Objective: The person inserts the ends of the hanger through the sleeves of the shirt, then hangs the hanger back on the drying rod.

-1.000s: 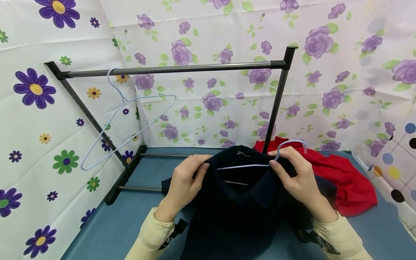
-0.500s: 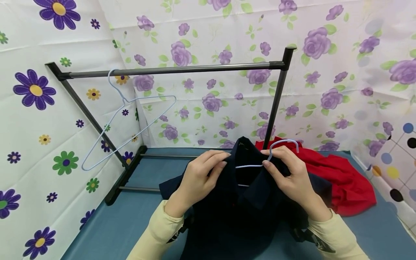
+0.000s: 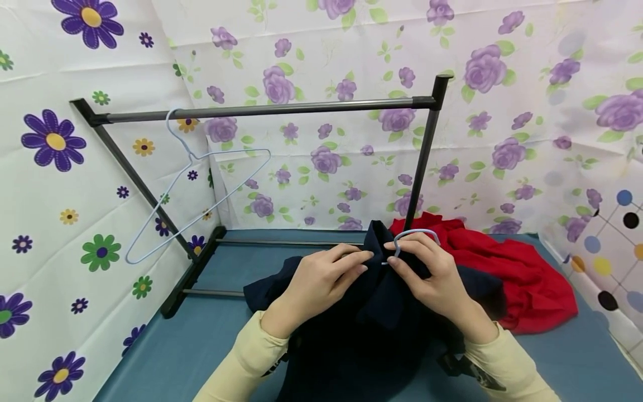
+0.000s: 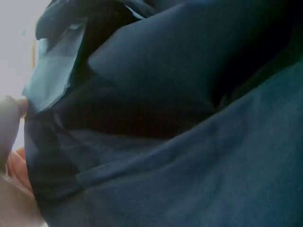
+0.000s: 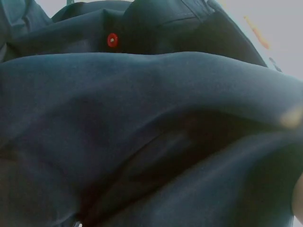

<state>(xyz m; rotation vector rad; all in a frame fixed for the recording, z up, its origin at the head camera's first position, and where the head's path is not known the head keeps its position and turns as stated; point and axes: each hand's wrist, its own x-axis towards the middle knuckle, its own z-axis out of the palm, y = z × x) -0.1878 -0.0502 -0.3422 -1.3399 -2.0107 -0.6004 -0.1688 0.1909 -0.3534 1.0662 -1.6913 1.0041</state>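
A dark navy collared shirt (image 3: 351, 352) hangs between both hands in the head view. At the left side of its collar, my left hand (image 3: 324, 285) pinches the fabric between thumb and fingers. My right hand (image 3: 437, 276) pinches the neck of a pale blue hanger (image 3: 419, 231) close to the collar; the hook rises above the fingers. Most of that hanger is hidden inside the shirt. Dark cloth fills the left wrist view, with fingers (image 4: 19, 170) at its left edge. A red button (image 5: 112, 40) shows on the shirt in the right wrist view.
A black clothes rack (image 3: 261, 109) stands behind on the blue tabletop (image 3: 150, 357). Another pale blue hanger (image 3: 188, 162) hangs from its bar at the left. Red cloth (image 3: 522, 279) lies crumpled at the right. Flower-patterned sheets (image 3: 321, 56) enclose the back and left.
My left hand has moved right with its side of the collar, narrowing the neck opening. My right hand and the hanger hook have shifted left and slightly down.
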